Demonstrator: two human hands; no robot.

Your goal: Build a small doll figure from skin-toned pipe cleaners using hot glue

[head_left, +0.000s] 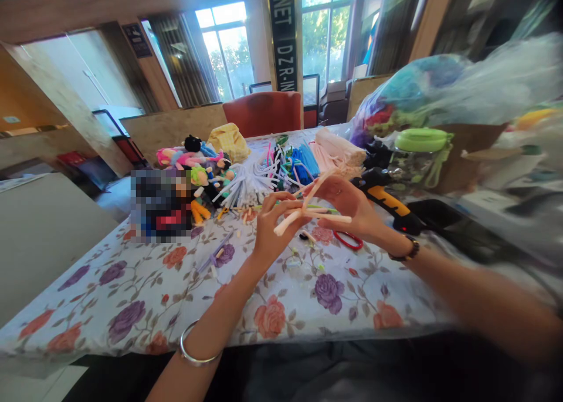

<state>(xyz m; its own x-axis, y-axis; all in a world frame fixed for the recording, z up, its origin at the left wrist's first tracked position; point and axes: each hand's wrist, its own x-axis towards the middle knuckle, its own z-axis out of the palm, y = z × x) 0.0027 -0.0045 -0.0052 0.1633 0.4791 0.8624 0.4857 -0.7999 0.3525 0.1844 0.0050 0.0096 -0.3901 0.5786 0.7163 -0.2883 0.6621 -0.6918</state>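
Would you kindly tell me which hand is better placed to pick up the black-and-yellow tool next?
Probably the right hand: the black-and-yellow tool lies close by, on its outer side. The left hand is farther off, beyond the right, and holds peach strips.

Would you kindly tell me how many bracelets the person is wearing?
2: a silver bangle around the arm, well back from the left hand, and a dark bracelet at the wrist of the right hand. No others show.
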